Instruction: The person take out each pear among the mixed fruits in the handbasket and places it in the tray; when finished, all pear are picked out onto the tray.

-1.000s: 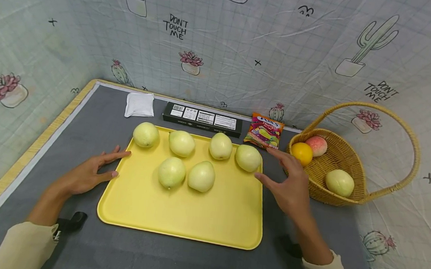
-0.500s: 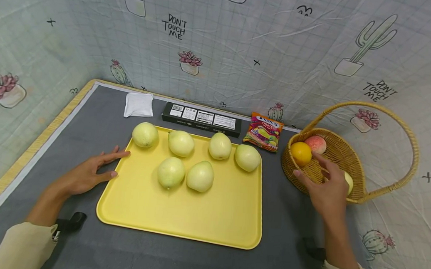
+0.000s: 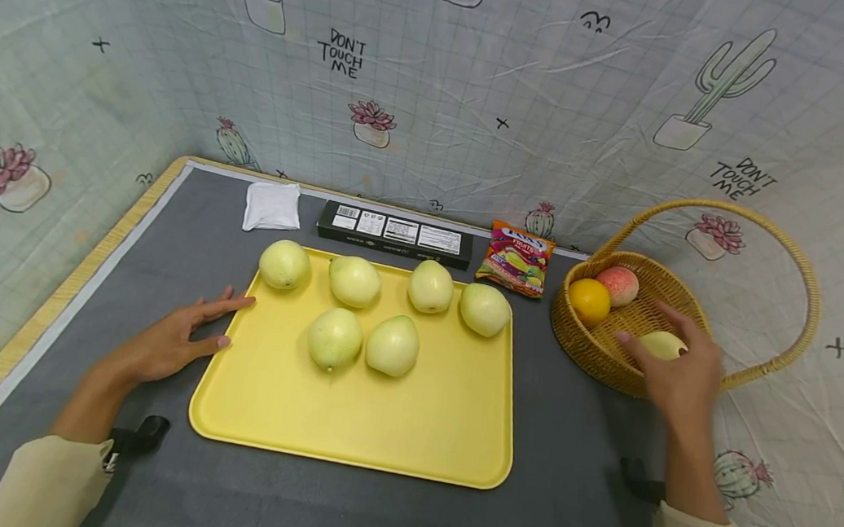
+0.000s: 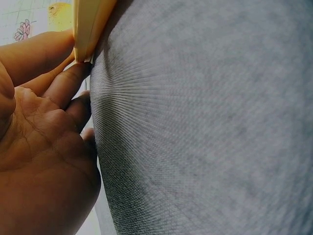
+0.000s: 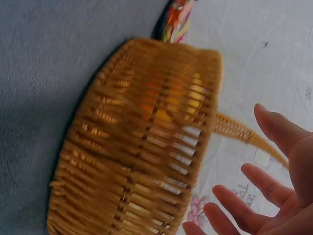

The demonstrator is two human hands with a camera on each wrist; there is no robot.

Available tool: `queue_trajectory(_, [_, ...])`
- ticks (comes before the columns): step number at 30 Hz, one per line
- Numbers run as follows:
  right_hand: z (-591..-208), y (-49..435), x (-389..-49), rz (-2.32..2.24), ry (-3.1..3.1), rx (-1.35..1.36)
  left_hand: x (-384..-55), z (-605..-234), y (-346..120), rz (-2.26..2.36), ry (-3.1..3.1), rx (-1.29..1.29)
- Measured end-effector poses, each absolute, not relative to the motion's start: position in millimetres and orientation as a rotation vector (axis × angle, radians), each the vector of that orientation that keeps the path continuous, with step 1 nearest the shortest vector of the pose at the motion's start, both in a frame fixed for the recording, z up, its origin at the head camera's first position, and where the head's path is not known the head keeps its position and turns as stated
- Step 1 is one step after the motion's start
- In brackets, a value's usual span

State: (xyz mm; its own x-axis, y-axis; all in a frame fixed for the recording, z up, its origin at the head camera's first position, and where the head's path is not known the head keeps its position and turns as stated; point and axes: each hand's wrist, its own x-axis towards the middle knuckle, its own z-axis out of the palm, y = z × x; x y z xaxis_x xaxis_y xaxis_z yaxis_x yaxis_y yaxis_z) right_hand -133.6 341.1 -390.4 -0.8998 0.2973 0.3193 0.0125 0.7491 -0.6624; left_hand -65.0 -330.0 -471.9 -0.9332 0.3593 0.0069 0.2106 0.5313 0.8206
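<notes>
My left hand rests at the left rim of a yellow tray, its fingers extended against the edge; the left wrist view shows the tray's edge at the fingertips. Several pale green pears lie on the tray. Over the near right side of a wicker basket hovers my right hand, thumb and fingers spread apart. Beneath it is a pale yellow-green fruit, partly hidden by the hand. An orange and a pinkish peach sit at the basket's left side.
Behind the tray lie a white packet, a long black box and a colourful candy bag. The basket's tall handle arches up on the right. A patterned cloth hangs behind the grey table.
My right hand has moved right from the tray's top right corner, across the basket, to above the pale fruit. The left hand, tray and pears stay put.
</notes>
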Motion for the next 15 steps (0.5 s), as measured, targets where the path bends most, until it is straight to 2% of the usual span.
queue_trajectory(15, [-400.7,367.5,-145.9,0.817,-2.746,-0.328,-64.5,-472.4,-330.5,1.363,2.611,0.506])
